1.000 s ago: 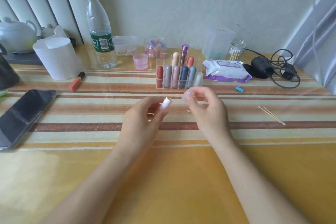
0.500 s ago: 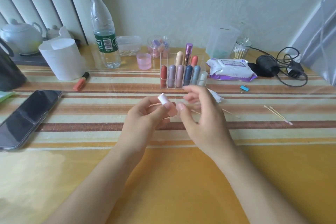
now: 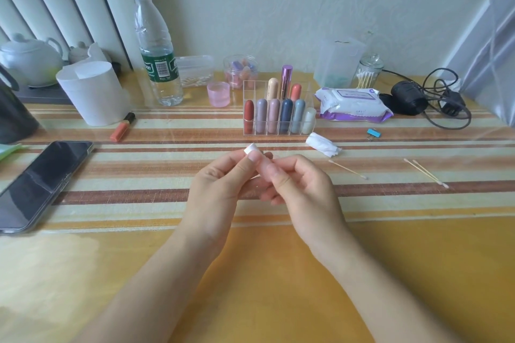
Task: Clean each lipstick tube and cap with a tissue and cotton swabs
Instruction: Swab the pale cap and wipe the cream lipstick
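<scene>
My left hand (image 3: 220, 184) grips a small white lipstick tube (image 3: 250, 149), whose end pokes out above the fingers. My right hand (image 3: 299, 185) pinches the pale lower part of the same tube, and the two hands touch. Most of the tube is hidden by fingers. A clear organizer (image 3: 278, 132) behind my hands holds several lipsticks in different colours. To the right of my hands a crumpled white tissue (image 3: 323, 143) lies on the table, with one cotton swab (image 3: 348, 169) beside it and two more cotton swabs (image 3: 426, 172) farther right.
A phone (image 3: 39, 181) lies at the left, an orange marker (image 3: 122, 127) and a tissue roll (image 3: 92, 92) behind it. A water bottle (image 3: 156, 47), pink cup (image 3: 218, 93), wet-wipe pack (image 3: 352, 104), swab jar (image 3: 367, 72), blue clip (image 3: 374, 133) and black cable (image 3: 434, 103) line the back.
My right hand came in from above the tube and now pinches its lower part. The hands have closed together; the tissue and a swab on the table are uncovered.
</scene>
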